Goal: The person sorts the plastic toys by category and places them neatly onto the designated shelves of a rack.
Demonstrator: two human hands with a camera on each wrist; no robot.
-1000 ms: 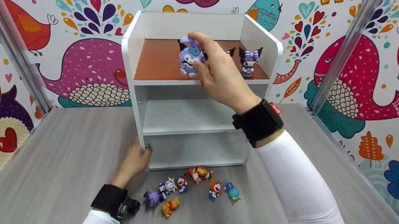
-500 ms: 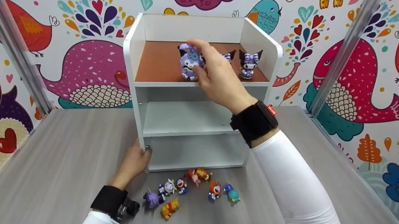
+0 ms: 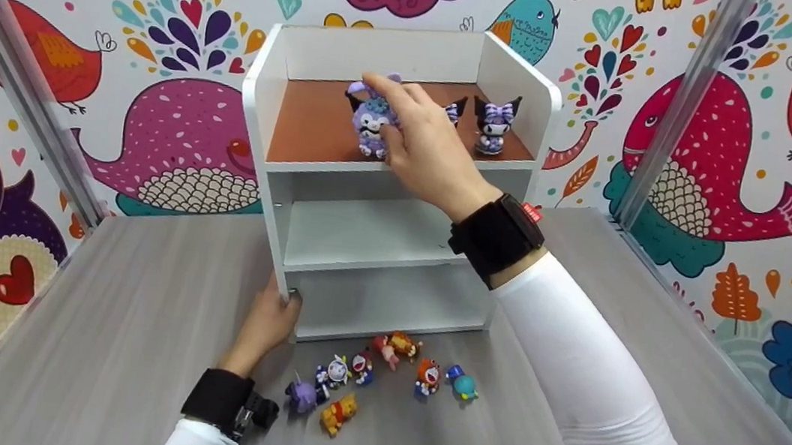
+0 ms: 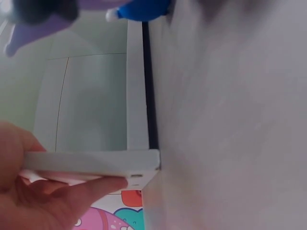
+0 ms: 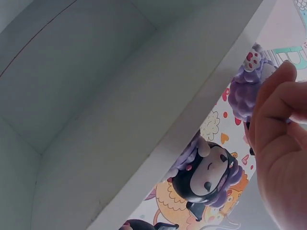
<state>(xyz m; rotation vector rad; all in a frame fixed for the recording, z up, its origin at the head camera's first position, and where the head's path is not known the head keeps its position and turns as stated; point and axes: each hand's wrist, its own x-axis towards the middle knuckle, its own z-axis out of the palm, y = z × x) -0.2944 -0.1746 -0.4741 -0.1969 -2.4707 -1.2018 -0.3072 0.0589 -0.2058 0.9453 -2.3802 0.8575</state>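
My right hand (image 3: 432, 140) holds a purple figurine (image 3: 372, 125) with tall dark ears, upright over the brown top board (image 3: 310, 117) of a white shelf unit (image 3: 350, 228). In the right wrist view, the fingers (image 5: 276, 91) are around this purple figurine's side (image 5: 242, 98). Two similar black-eared figurines are on the same board: one at the right (image 3: 495, 125), the other (image 3: 456, 111) partly behind my hand. Low on the unit's left, my left hand (image 3: 270, 320) grips the side panel (image 4: 96, 162), thumb on one face and fingers on the other.
Several small toys lie on the grey table (image 3: 143, 312) before the unit, among them a yellow bear (image 3: 340, 414), a purple toy (image 3: 303, 396), an orange-red figurine (image 3: 427, 378) and a turquoise one (image 3: 463, 383). Patterned walls (image 3: 184, 98) stand behind and at both sides.
My right hand and the purple figurine have come slightly down toward the top board, then shifted a little left. My left hand keeps its grip on the side panel.
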